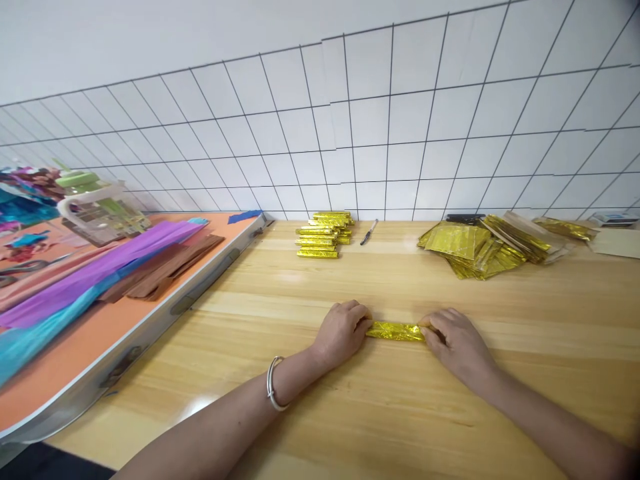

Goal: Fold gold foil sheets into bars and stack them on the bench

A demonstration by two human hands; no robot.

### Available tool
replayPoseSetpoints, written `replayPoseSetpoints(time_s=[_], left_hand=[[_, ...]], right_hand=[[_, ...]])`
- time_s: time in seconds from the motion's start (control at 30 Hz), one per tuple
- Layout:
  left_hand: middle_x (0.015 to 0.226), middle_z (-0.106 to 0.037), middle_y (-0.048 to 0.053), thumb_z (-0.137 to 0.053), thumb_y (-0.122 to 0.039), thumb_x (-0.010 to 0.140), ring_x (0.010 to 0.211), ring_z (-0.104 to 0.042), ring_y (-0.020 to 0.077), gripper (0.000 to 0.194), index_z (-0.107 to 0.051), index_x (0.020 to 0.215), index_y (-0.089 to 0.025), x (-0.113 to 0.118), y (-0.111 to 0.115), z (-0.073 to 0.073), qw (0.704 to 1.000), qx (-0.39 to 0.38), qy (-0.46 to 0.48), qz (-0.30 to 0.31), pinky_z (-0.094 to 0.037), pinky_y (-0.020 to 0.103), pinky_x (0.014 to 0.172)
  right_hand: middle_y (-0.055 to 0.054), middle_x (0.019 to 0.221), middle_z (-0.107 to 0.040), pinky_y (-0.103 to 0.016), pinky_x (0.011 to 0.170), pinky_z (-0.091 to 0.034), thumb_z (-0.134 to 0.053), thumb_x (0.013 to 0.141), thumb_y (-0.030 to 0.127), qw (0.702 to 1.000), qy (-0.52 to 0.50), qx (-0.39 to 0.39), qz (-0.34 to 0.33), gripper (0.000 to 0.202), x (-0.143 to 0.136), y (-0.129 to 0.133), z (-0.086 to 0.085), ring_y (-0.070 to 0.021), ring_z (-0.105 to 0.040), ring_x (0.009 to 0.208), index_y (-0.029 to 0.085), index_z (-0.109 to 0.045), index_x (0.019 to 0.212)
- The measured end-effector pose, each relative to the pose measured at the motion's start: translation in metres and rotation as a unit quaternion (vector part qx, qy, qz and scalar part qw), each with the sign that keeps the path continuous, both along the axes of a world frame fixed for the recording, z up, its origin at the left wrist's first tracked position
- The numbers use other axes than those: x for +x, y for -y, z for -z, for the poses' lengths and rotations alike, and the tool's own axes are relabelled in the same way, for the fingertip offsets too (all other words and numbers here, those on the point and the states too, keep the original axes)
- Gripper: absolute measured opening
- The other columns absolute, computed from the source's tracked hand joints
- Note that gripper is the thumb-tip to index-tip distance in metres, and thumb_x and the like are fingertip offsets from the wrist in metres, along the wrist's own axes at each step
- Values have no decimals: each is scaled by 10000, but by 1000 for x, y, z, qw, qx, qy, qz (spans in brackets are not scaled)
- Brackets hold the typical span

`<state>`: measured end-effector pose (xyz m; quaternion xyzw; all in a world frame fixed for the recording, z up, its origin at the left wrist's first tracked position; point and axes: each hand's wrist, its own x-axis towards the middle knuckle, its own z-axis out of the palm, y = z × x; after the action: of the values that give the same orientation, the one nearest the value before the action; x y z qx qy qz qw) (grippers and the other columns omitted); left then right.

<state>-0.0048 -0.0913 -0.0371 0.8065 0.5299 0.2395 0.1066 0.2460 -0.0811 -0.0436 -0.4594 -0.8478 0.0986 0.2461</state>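
A narrow strip of folded gold foil [395, 331] lies across the wooden table [300, 413] in front of me. My left hand [344, 333] pinches its left end, thumb and fingers pressed together. At the other end, my right hand [457, 343] grips the foil between thumb and fingertips. Both ends are partly hidden under my fingers. Beyond my hands sits a stack of narrow gold foil strips [324, 235]. Flat gold foil sheets [457, 241] are piled at the back right.
A pen [369, 232] lies near the tiled wall [370, 120]. On the left, an orange-topped board [95, 347] with a raised edge holds purple [115, 263], blue and brown strips, scissors [25, 267] and a green-lidded bottle [95, 207]. A pale card [617, 243] rests at far right.
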Motion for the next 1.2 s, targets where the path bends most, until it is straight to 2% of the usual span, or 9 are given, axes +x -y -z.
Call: replayPoseSetpoints(time_s=[0.23,0.5,0.8,0.93,1.07,1.2], left_hand=[[838,-548,35,-556,-315,819,810,-521,183,137,-545,825,-178,-4,-1,-2,999,-4,-38,-39,-389,302,721],[862,-534,41,-532,-272,835,842,-503,184,107,-530,794,-174,-5,-4,-2,999,-22,-45,3,-400,309,752],[783,-530,38,-420,-186,877,729,-498,178,86,-467,805,-176,-2,0,9,990,28,-131,47,-417,297,668],[838,-522,44,-389,-137,870,706,-501,154,68,-435,844,-180,-6,3,10,995,39,-79,53,-429,273,643],[941,-526,68,-369,-92,863,787,-515,141,119,-420,926,-180,-14,6,8,990,88,2,108,-449,256,681],[931,-535,74,-367,-85,860,801,-518,134,145,-419,952,-185,-18,7,7,976,161,43,138,-453,258,680]], right_hand=[[-63,825,-583,-342,713,-386,-481,831,231,999,44,1,22,107,0,-2,-1,-218,-502,818,198,-582,840],[-63,834,-569,-338,707,-386,-487,828,211,998,61,-7,4,55,0,-4,1,-217,-502,815,200,-540,839],[-35,752,-559,-298,614,-399,-440,829,167,999,18,-27,-11,66,-3,5,-1,-178,-508,701,201,-474,785],[-54,833,-573,-314,676,-441,-400,873,186,999,-28,-8,-33,102,1,9,0,-182,-534,771,193,-498,903],[-84,974,-577,-339,788,-455,-404,896,207,997,-54,30,-46,193,4,10,4,-196,-541,918,196,-497,1065],[-60,900,-590,-310,715,-472,-407,901,221,996,-47,28,-74,185,5,10,3,-180,-562,834,226,-531,1037]])
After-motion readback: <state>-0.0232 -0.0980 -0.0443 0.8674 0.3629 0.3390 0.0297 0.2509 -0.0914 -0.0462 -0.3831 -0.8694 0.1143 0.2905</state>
